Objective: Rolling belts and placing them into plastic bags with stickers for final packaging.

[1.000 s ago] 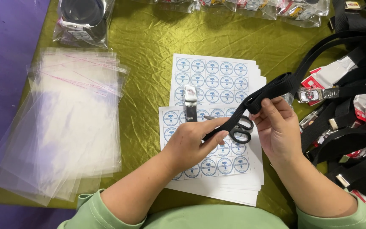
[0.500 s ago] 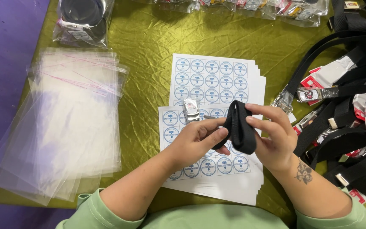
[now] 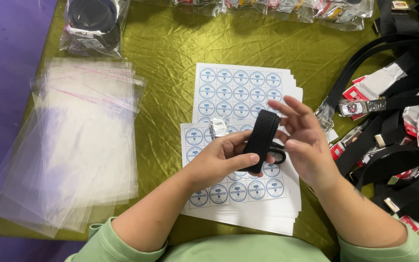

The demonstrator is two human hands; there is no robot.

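Above the white sheets of round blue stickers (image 3: 238,92), the left hand (image 3: 219,162) is gripping a half-coiled black webbing belt (image 3: 262,140) (silver buckle (image 3: 218,127) dangling), the right hand (image 3: 306,145) is hovering open-fingered; bagging is remaining.

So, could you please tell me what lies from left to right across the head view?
Stack of clear plastic bags → sticker sheets → rolled black strap in the hands → pile of black belts.

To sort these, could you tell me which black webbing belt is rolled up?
The black webbing belt held between both hands over the round-sticker sheets; the others lie loose at right.
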